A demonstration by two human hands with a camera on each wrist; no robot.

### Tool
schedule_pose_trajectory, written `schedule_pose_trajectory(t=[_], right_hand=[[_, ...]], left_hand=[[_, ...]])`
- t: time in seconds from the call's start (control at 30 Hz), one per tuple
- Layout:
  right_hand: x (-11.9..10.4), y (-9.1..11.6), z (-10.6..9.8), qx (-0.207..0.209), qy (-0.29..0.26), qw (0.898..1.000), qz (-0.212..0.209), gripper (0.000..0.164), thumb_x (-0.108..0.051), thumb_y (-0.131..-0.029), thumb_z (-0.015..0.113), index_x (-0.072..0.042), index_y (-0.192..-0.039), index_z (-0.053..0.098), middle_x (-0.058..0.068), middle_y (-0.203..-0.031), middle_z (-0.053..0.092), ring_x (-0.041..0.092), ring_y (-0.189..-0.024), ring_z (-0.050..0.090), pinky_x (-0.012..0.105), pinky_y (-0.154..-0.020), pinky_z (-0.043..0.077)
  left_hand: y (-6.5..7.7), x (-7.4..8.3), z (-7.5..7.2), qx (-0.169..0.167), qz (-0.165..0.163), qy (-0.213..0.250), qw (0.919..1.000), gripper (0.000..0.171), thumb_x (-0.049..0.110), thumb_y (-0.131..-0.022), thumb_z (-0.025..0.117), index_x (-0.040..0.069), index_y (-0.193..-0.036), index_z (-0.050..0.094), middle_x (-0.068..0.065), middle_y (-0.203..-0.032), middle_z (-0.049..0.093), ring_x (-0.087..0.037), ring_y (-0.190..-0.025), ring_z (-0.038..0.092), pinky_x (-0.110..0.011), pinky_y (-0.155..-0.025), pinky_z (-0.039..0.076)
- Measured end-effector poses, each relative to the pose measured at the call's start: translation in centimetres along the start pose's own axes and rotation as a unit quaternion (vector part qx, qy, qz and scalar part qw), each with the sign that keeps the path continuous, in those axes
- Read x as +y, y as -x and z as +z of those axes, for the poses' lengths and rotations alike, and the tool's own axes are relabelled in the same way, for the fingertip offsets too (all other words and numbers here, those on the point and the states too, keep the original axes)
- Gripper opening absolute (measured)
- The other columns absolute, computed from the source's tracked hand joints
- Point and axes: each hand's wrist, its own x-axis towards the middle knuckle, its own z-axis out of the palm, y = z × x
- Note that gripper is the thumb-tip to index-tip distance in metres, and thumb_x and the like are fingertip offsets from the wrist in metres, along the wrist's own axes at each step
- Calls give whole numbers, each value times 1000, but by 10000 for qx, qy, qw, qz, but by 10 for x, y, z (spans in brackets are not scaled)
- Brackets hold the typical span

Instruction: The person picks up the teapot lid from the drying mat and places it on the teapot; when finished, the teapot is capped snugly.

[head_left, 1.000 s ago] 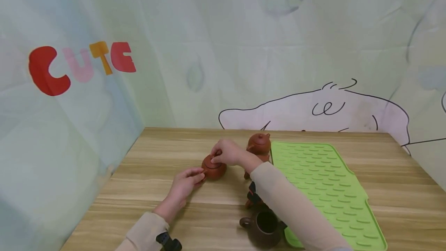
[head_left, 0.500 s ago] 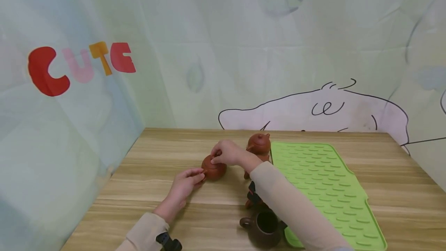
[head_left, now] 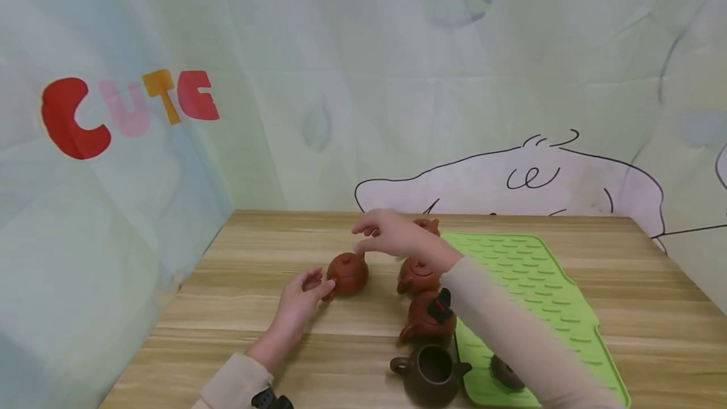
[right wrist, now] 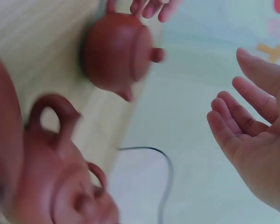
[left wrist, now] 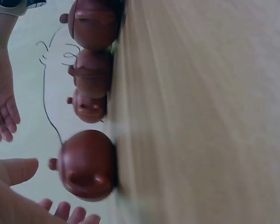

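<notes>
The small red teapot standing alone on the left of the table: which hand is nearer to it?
Left. The left hand has its fingertips at the small red teapot, by its left side. The right hand hovers open above and to its right, clearly apart from it.

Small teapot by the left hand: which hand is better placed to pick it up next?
Probably left. The left hand lies open, its fingers right against the small teapot, lid on; the right hand hovers open above it, touching nothing.
</notes>
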Motion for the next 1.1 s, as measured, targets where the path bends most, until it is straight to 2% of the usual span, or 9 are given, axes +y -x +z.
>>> schedule_pose_trajectory(t=[0.13,0.27,0.4,0.53,0.73,0.93,1.1], right_hand=[[-5,25,-21,268,31,9986,-449,33,-21,-89,70,-5,-118,66,5,-113,65,23,-108,60,35,-92,51],[-3,53,-35,560,-39,9958,-728,31,-17,-87,72,-3,-114,67,6,-106,66,21,-98,62,37,-86,53],[4,87,-43,713,-38,9946,-750,30,-19,-86,74,-9,-113,69,1,-109,66,19,-100,61,38,-87,52],[17,126,-44,907,249,9932,-691,29,-27,-87,72,-16,-114,69,-2,-115,65,17,-105,59,39,-88,50],[38,180,-37,1414,495,9850,-860,28,-22,-86,73,-15,-113,68,-4,-110,65,8,-97,60,31,-80,53],[59,216,-20,1805,444,9781,-936,32,-13,-81,77,-17,-112,68,-10,-107,64,3,-95,60,25,-77,53],[79,234,-2,1860,162,9768,-1048,35,-7,-79,77,-16,-111,67,-12,-107,64,1,-95,59,20,-78,51]], left_hand=[[7,10,2,94,423,-144,9990,49,11,-90,66,-4,-134,49,-26,-137,49,-39,-129,44,-51,-106,38],[18,18,8,25,884,-258,9957,46,11,-89,68,-3,-131,53,-23,-135,52,-38,-127,48,-49,-105,40],[30,19,18,-550,1285,-293,9897,45,10,-88,69,-3,-129,55,-20,-133,53,-38,-123,52,-48,-101,43],[42,16,26,-1328,1570,-401,9778,44,10,-86,72,-2,-126,57,-20,-131,56,-36,-121,52,-45,-101,44],[54,9,34,-2298,1485,-227,9616,46,12,-88,70,-7,-127,55,-24,-127,56,-37,-122,51,-46,-104,41],[61,2,41,-2806,1282,-145,9511,46,10,-88,69,-10,-127,53,-28,-126,56,-41,-119,53,-42,-99,46],[67,1,45,-3067,1097,-207,9453,42,8,-88,69,-7,-125,57,-25,-123,59,-40,-115,56,-36,-94,50]])
